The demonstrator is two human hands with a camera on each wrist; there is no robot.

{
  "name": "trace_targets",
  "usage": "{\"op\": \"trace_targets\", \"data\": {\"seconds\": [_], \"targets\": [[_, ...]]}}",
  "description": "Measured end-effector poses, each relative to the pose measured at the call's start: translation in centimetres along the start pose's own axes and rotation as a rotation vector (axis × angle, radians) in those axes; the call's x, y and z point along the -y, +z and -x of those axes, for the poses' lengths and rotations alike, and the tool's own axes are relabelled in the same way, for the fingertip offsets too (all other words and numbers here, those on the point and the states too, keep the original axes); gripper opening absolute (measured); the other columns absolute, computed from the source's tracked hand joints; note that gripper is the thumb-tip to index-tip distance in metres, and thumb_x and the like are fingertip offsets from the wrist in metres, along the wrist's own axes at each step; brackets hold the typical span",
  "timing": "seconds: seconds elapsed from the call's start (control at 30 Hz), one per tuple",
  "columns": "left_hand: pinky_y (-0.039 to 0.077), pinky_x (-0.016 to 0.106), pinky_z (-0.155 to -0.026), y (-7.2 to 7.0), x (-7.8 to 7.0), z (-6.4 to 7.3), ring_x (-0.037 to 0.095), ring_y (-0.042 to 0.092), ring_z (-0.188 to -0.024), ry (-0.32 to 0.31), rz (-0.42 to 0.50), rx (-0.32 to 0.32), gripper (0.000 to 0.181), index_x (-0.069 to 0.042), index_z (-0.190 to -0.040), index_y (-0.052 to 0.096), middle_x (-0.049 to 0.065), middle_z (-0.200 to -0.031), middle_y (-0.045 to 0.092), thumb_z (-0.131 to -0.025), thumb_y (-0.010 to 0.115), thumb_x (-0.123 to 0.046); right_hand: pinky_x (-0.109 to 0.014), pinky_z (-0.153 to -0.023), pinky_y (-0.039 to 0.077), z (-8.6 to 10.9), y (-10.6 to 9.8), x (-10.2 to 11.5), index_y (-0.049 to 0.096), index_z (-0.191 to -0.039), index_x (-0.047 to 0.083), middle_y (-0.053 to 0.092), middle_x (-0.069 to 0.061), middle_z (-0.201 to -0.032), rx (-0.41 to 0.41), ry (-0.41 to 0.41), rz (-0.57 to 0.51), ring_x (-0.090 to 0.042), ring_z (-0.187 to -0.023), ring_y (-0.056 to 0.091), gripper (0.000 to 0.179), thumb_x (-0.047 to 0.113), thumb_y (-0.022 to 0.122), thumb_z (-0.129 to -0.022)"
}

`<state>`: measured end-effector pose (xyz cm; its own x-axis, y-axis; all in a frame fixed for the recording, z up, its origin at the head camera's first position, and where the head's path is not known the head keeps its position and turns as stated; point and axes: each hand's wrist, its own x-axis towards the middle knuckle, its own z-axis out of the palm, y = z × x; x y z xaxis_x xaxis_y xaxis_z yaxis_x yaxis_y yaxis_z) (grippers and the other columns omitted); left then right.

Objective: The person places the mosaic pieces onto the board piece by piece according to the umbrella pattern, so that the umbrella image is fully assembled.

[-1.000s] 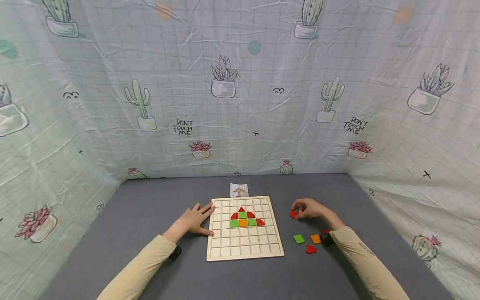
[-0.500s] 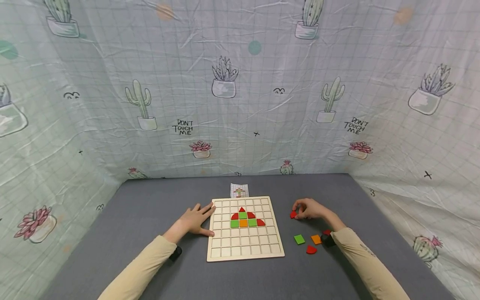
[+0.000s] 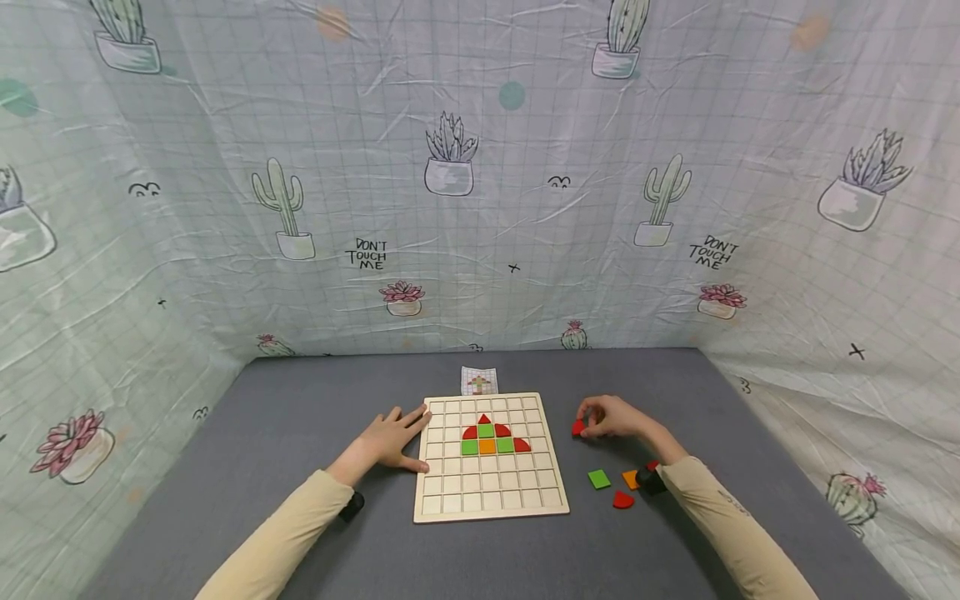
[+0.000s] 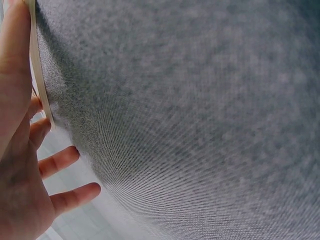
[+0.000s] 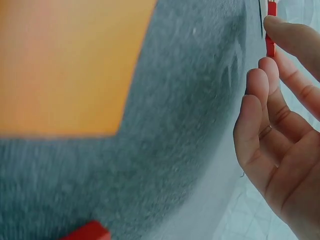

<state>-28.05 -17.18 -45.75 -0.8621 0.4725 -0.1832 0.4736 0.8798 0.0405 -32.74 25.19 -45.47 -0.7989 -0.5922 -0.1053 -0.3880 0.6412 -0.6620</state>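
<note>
My left hand point(image 3: 387, 439) lies with fingers spread at the left edge of a wooden grid board point(image 3: 450, 483), thumb and fingertips touching its rim. In the left wrist view, the left hand point(image 4: 25, 175) shows straight fingers against the board's edge. On the board sit red, green and orange point(image 3: 487, 447) tiles in a stepped shape. Right of the board, my right hand point(image 3: 611, 417) pinches a small red tile point(image 3: 577, 427) between thumb and index finger. The right wrist view shows this red tile point(image 5: 271, 30) edge-on, with the other fingers curled beside it.
Loose tiles lie right of the board: a green square point(image 3: 598, 479), an orange square point(image 3: 631, 479), a red rounded tile point(image 3: 622, 500) and another red one point(image 3: 653, 465) partly behind the wrist camera. A small printed pattern card point(image 3: 478, 381) lies behind the board.
The right hand has shifted slightly left toward the board, with the red tile moving along in its pinch. The left hand and board have stayed in place.
</note>
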Motion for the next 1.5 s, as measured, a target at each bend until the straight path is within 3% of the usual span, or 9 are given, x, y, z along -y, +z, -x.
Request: {"op": "trace_targets", "data": {"seconds": [0.63,1.1,1.3,1.5], "targets": [[0.029,0.056,-0.097,-0.1,-0.1,0.1,0.040,0.027,-0.129,0.010,-0.012,-0.008,0.093,-0.012,-0.143,0.023,0.007,-0.149,0.021,-0.072,0.055,-0.064,-0.022,-0.046,0.038,-1.6,1.7,3.1,0.057,-0.097,0.002,0.058,-0.004,-0.067,0.039,-0.089,-0.028,-0.005,-0.048,0.044,0.024,0.016,0.067,-0.079],[0.028,0.056,-0.098,0.2,0.1,-0.2,0.042,0.026,-0.129,0.010,-0.026,-0.011,0.094,-0.013,-0.143,0.023,0.006,-0.149,0.021,-0.072,0.054,-0.065,-0.021,-0.054,0.043,-3.7,3.4,5.9,0.058,-0.094,0.007,0.059,-0.003,-0.070,0.074,-0.158,0.075,-0.008,-0.056,0.051,0.019,0.015,0.067,-0.079],[0.028,0.056,-0.098,0.0,0.1,-0.2,0.043,0.026,-0.129,0.003,-0.030,-0.010,0.094,-0.012,-0.143,0.023,0.007,-0.149,0.021,-0.071,0.054,-0.065,-0.021,-0.056,0.043,-4.6,4.2,7.2,0.058,-0.094,0.008,0.059,-0.004,-0.072,0.079,-0.165,0.085,-0.012,-0.059,0.053,0.019,0.016,0.067,-0.080],[0.028,0.055,-0.098,0.0,-0.2,-0.2,0.042,0.025,-0.130,-0.010,-0.034,0.003,0.095,-0.013,-0.143,0.023,0.006,-0.149,0.021,-0.071,0.055,-0.065,-0.020,-0.058,0.044,-5.7,5.5,8.5,0.058,-0.090,0.005,0.059,-0.005,-0.071,0.076,-0.209,0.078,-0.007,-0.059,0.052,0.020,0.015,0.069,-0.077]]}}
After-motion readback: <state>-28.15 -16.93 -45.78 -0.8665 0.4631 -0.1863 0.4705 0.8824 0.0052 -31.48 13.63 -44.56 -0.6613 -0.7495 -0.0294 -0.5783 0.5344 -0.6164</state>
